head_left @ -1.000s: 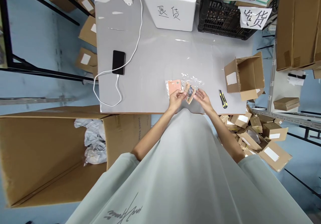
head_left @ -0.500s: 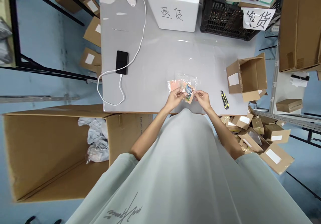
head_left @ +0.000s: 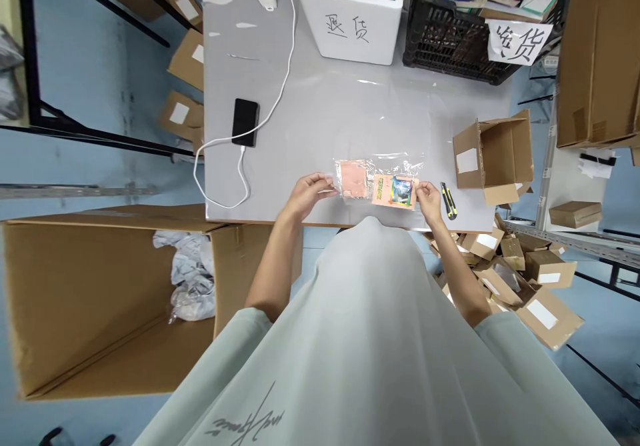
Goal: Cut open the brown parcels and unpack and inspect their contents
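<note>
My right hand [head_left: 429,199] pinches the right edge of a small peach card with a colourful picture [head_left: 395,191], held flat just above the grey table [head_left: 320,113] near its front edge. My left hand [head_left: 307,191] is closed on the left edge of a clear plastic bag holding a plain peach card [head_left: 354,177]. The bag's crinkled clear film [head_left: 400,165] reaches to the right behind the picture card. The two hands are well apart, with both cards side by side between them.
A yellow-black utility knife [head_left: 447,199] lies right of my right hand. An open small carton [head_left: 495,149] stands at the table's right. A phone [head_left: 245,121] on a white cable lies left. A white bin [head_left: 353,16] and black crate [head_left: 455,39] stand at the back. Large carton [head_left: 105,299] on floor left; small boxes [head_left: 515,273] right.
My hands, close together a second ago around the small card, have spread apart. The picture card has come out to the right and now lies flat beside the bagged card.
</note>
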The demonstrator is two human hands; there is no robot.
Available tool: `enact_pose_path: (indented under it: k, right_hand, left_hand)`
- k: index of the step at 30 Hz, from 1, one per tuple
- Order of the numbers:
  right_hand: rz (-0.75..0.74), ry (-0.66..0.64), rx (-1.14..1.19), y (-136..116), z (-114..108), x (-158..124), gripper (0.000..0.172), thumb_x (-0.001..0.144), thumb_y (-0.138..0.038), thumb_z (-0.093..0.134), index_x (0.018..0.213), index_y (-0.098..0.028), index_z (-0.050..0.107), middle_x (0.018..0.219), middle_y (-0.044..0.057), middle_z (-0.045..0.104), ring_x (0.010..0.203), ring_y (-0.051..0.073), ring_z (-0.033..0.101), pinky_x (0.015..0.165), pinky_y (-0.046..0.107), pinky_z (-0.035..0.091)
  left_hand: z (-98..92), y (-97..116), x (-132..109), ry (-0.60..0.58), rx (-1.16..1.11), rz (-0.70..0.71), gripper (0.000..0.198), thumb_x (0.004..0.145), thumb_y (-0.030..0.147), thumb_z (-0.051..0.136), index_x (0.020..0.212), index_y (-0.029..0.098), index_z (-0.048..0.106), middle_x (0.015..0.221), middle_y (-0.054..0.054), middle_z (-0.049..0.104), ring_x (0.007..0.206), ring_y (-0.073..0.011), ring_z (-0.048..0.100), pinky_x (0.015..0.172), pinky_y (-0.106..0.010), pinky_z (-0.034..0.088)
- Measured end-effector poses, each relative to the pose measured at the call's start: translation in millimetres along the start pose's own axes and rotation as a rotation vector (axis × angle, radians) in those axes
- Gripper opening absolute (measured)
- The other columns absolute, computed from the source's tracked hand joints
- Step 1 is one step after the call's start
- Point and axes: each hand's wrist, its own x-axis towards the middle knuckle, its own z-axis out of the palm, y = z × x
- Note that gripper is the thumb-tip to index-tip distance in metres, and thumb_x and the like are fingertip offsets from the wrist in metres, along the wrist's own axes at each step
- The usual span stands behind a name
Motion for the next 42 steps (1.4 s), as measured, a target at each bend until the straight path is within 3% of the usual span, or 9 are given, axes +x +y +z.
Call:
enact_pose_path:
  k: [5,9,12,15,23,29,33,37,42]
  right_hand:
    - [-0.038,-0.059,-0.019,-5,-20,-1,0.032,0.081,-0.056,0.073,0.089,-0.027,0.062,0.083,0.002,0.074,0.081,0.021,0.070,0.081,0.036,0.062]
    - [-0.024,-0.044,0.037,-11,-32,-2,0.035,0.080,-0.059,0.071,0.090,-0.026,0.064,0.081,0.001,0.071,0.075,0.019,0.067,0.076,0.035,0.061]
    - [-0.031,-0.026,0.066,-17,-39,-6,0.034,0.080,-0.057,0.073,0.089,-0.026,0.064,0.078,0.000,0.069,0.070,0.018,0.063,0.073,0.033,0.058]
    - [-0.053,-0.006,0.070,-25,-43,-11,0.034,0.081,-0.057,0.074,0.088,-0.025,0.063,0.078,0.000,0.068,0.069,0.017,0.061,0.071,0.032,0.056]
    - [-0.148,-0.053,-0.011,-43,-38,-21,0.042,0.088,-0.067,0.073,0.096,-0.028,0.062,0.079,0.000,0.068,0.074,0.020,0.065,0.074,0.034,0.056]
    - [-0.136,-0.073,0.018,-43,-32,-25,0.046,0.087,-0.070,0.076,0.098,-0.026,0.066,0.086,0.004,0.076,0.083,0.024,0.073,0.079,0.037,0.061]
    - [-0.117,-0.094,0.046,-40,-30,-28,0.055,0.086,-0.078,0.080,0.103,-0.026,0.071,0.096,0.007,0.083,0.090,0.026,0.079,0.083,0.039,0.065]
    - [-0.116,-0.072,0.077,-34,-27,-28,0.063,0.082,-0.085,0.083,0.100,-0.026,0.073,0.096,0.008,0.085,0.090,0.027,0.081,0.085,0.040,0.067]
    - [-0.053,0.029,0.142,-18,-28,-26,0.063,0.080,-0.084,0.084,0.096,-0.025,0.069,0.091,0.006,0.084,0.082,0.023,0.081,0.076,0.036,0.068]
  left_hand:
    - [-44.7,5,7,-0.070,0.230,-0.116,0.057,0.049,0.050,0.114,0.088,0.019,0.085,0.080,-0.009,0.082,0.065,-0.0212,0.075,0.068,-0.038,0.071]
    - [-52.8,18,-4,0.040,0.256,-0.081,0.062,0.054,0.056,0.112,0.096,0.017,0.087,0.092,-0.013,0.086,0.063,-0.0177,0.073,0.066,-0.034,0.070]
    - [-35.8,34,-25,0.118,0.190,0.049,0.061,0.074,0.067,0.101,0.107,0.018,0.085,0.102,-0.012,0.086,0.068,-0.0173,0.076,0.073,-0.036,0.071]
    - [-5.1,43,-45,0.065,0.152,0.105,0.058,0.088,0.068,0.091,0.119,0.019,0.084,0.111,-0.012,0.085,0.081,-0.0222,0.081,0.083,-0.042,0.073]
    - [55.3,14,-28,-0.239,0.086,-0.016,0.050,0.082,0.056,0.098,0.115,0.020,0.087,0.130,-0.015,0.085,0.123,-0.0356,0.080,0.114,-0.052,0.065]
    - [52.2,-2,-5,-0.361,0.010,-0.188,0.052,0.071,0.043,0.104,0.115,0.019,0.086,0.120,-0.016,0.086,0.086,-0.0276,0.082,0.082,-0.045,0.071]
    - [60.0,-4,3,-0.512,0.153,-0.207,0.052,0.073,0.046,0.104,0.116,0.023,0.089,0.106,-0.012,0.084,0.060,-0.0153,0.065,0.056,-0.032,0.056]
    - [78.8,-5,1,-0.496,0.267,-0.096,0.038,0.077,0.056,0.099,0.090,0.022,0.087,0.076,-0.005,0.069,0.057,-0.0139,0.053,0.053,-0.031,0.044]
    - [88.7,-4,-5,-0.455,0.309,-0.012,0.048,0.076,0.066,0.094,0.074,0.021,0.080,0.074,-0.004,0.063,0.064,-0.0153,0.051,0.059,-0.032,0.042]
